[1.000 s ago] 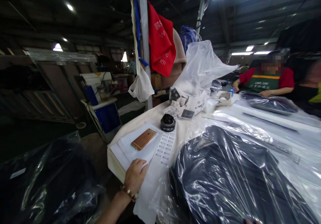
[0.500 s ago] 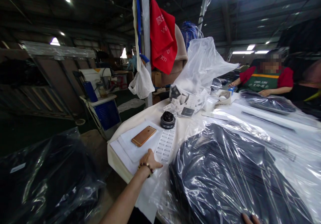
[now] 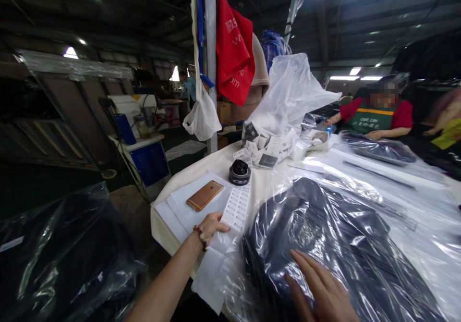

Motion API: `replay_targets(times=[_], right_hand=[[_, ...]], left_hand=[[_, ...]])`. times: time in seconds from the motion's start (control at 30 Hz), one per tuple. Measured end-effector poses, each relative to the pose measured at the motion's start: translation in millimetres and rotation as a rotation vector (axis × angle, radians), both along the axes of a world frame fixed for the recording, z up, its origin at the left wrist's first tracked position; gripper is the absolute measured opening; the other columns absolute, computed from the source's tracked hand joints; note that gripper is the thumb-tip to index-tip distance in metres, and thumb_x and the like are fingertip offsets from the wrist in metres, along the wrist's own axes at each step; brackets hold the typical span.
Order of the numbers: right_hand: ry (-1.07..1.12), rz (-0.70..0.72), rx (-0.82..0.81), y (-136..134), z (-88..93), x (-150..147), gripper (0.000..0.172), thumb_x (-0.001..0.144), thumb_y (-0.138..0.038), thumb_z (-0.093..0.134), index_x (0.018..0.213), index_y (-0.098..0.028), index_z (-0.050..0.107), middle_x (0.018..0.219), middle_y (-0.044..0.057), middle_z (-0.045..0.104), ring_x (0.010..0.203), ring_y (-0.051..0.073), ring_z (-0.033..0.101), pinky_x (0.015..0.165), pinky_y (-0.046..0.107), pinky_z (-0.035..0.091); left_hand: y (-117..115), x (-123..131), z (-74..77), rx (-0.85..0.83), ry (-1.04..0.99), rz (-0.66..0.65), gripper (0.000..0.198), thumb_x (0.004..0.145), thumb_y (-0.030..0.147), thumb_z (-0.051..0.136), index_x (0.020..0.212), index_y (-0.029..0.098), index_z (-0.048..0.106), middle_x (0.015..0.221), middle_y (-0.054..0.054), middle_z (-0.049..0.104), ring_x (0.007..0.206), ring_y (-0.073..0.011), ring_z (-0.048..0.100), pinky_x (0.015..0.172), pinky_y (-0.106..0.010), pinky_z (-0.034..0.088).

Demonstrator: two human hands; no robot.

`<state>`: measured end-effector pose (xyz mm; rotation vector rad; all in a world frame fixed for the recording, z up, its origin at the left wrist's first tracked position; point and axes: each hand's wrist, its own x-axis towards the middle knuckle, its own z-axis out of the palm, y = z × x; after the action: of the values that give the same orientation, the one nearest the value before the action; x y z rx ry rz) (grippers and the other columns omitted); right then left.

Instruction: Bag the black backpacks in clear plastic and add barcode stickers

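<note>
My left hand [image 3: 212, 227], a beaded bracelet on its wrist, is at the lower end of a white sheet of printed labels [image 3: 236, 206]. The sheet's edge lies between thumb and fingers; the fingertips are partly hidden. My right hand [image 3: 322, 288] is over a dark garment [image 3: 324, 226] in a clear plastic bag, fingers stretched and apart. Whether it presses on the plastic, I cannot tell. Beyond my left hand, a gold phone [image 3: 205, 195] rests on white papers [image 3: 180, 221]. A black tape-like roll [image 3: 239, 172] sits on the label sheet's far end.
Loose printed tags [image 3: 268, 149] lie beneath a crumpled clear plastic bag [image 3: 288, 86]. A metal post [image 3: 210, 62] with a red cloth [image 3: 234, 48] rises behind the table. Another bagged dark bundle [image 3: 68, 259] is at lower left. Across the table works a person in a green apron [image 3: 374, 120].
My right hand has come further into view, moving up and left over the bagged garment. My left hand has shifted slightly up and left at the label sheet.
</note>
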<state>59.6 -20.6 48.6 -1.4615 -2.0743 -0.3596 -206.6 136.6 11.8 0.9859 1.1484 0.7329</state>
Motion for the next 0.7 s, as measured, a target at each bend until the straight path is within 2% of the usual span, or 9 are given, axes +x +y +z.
replay_targets(times=[0.1,0.23,0.4,0.7], right_hand=[[0.263,0.053,-0.069,42,13.0,-59,0.029,0.085,-0.028,0.048,0.11,-0.02,0.059,0.107,0.007,0.066,0.096,0.02,0.063,0.08,0.033,0.051],[0.587,0.005,-0.305,87,0.3,-106,0.027,0.079,-0.021,0.05,0.102,-0.02,0.064,0.102,0.008,0.067,0.096,0.023,0.062,0.085,0.037,0.048],[0.735,-0.117,-0.411,113,-21.1,-117,0.025,0.074,-0.025,0.051,0.094,-0.021,0.066,0.1,0.01,0.066,0.095,0.028,0.061,0.082,0.044,0.046],[0.974,-0.142,-0.501,127,-41.0,-110,0.026,0.07,-0.041,0.058,0.087,-0.024,0.07,0.093,0.004,0.068,0.087,0.023,0.062,0.082,0.035,0.045]], left_hand=[[0,1,2.4,-0.001,-0.13,0.014,0.048,0.038,0.019,0.071,0.083,0.015,0.058,0.069,0.0,0.068,0.062,-0.0189,0.062,0.064,-0.035,0.05],[2,4,7.3,0.043,-0.234,0.016,0.048,0.04,0.019,0.071,0.086,0.015,0.059,0.077,-0.002,0.069,0.068,-0.0187,0.062,0.068,-0.032,0.048],[4,10,12.2,0.087,-0.268,0.019,0.046,0.043,0.021,0.072,0.088,0.014,0.062,0.071,-0.001,0.068,0.068,-0.0193,0.061,0.067,-0.03,0.046],[4,15,14.7,0.133,-0.27,0.007,0.049,0.045,0.024,0.073,0.091,0.014,0.064,0.074,-0.001,0.07,0.076,-0.0216,0.062,0.073,-0.03,0.046]])
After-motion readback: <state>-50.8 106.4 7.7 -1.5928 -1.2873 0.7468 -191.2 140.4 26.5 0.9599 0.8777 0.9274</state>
